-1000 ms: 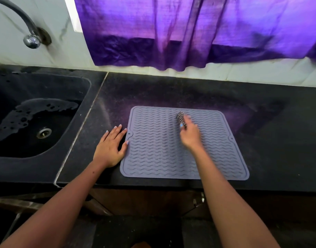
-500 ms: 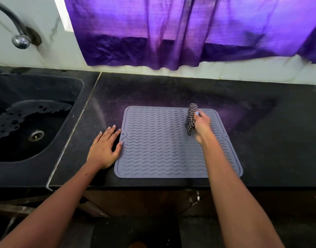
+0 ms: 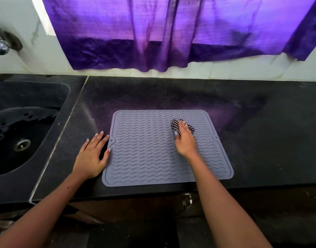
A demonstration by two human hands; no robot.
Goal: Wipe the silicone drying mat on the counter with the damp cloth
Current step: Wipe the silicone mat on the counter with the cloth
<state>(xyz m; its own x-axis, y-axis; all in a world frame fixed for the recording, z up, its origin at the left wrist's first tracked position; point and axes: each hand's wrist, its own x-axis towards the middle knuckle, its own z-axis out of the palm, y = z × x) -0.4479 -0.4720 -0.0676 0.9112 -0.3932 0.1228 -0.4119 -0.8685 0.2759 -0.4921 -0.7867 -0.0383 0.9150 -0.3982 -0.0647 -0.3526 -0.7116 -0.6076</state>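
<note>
Because the dark speckled stone counter (image 3: 252, 140) is slick, the grey silicone drying mat (image 3: 153, 158), ribbed with wavy ridges and lying at the counter's front edge, needs pinning: the left hand (image 3: 92, 156) lies flat and open beside its left edge, thumb touching the rim. The right hand (image 3: 185, 140) presses the bunched checked cloth (image 3: 175, 125) down near the mat's far right corner.

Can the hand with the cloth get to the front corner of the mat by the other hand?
Probably yes. The mat lies bare between the right hand with its cloth and that corner, and the left hand only touches the mat's edge.
</note>
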